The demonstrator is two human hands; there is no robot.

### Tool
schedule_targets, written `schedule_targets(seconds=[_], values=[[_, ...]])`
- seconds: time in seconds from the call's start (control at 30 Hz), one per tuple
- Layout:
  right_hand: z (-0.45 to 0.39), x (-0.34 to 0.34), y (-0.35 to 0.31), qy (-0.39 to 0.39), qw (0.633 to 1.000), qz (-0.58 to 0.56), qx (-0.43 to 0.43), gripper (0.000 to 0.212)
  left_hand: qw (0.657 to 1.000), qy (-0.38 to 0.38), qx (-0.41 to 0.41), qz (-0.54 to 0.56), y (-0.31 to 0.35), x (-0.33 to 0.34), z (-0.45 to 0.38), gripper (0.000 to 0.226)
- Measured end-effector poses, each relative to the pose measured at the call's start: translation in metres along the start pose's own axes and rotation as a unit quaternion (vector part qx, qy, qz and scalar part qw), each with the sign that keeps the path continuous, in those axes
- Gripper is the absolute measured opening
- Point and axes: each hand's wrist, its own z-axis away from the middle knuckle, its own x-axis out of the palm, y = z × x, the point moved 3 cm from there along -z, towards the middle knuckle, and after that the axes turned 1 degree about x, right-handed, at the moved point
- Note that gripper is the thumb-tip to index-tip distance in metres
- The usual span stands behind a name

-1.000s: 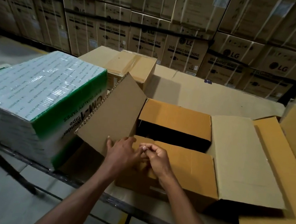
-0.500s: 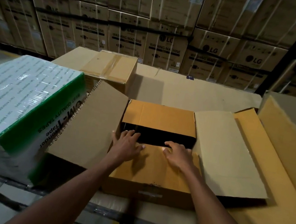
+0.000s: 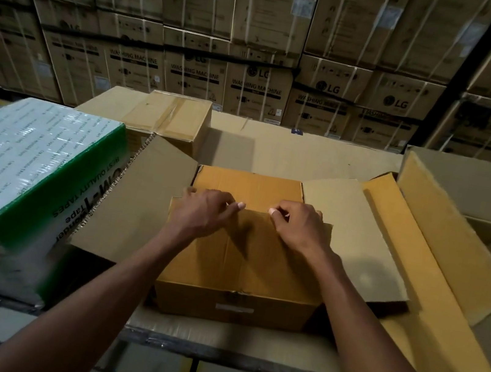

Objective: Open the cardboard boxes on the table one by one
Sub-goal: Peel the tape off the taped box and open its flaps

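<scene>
A brown cardboard box [image 3: 238,281] is sitting at the near edge of the table [image 3: 291,154], right in the middle. Its two long side flaps are lying open, one flap to the left [image 3: 135,200] and one flap to the right [image 3: 355,238]. Its two small inner flaps are lying flat and are covering the top. Another box [image 3: 158,117] is sitting farther back on the left, and tape is holding it shut. A big open box [image 3: 440,248] is lying on the right.
</scene>
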Motion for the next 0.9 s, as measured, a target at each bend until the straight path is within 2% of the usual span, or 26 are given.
schedule_targets(seconds=[0.07,0.2,0.33,0.47,0.57,0.73,0.9], values=[[0.012,-0.016,-0.007,-0.007,0.999,-0.031,-0.005,0.029,0.999,0.018,0.016,0.026,0.01,-0.016,0.011,0.058],[0.042,-0.039,-0.017,-0.12,0.993,-0.014,0.004,0.026,1.0,-0.006,0.026,-0.005,0.027,-0.03,0.043,0.056],[0.078,-0.04,-0.021,-0.234,0.969,-0.074,0.025,0.022,0.991,-0.132,-0.012,-0.005,0.036,-0.023,0.081,0.054],[0.11,-0.012,-0.013,-0.314,0.946,-0.063,0.048,0.024,0.959,-0.28,-0.047,-0.005,0.039,-0.008,0.116,0.036],[0.128,0.02,-0.003,-0.349,0.934,-0.036,0.069,0.026,0.932,-0.354,-0.078,-0.004,0.033,0.019,0.132,0.05],[0.147,0.063,0.009,-0.333,0.94,-0.009,0.069,0.035,0.938,-0.336,-0.09,-0.012,0.016,0.066,0.151,0.048],[0.145,0.076,0.016,-0.299,0.951,-0.025,0.071,0.028,0.973,-0.22,-0.076,0.004,-0.001,0.08,0.15,0.036]])
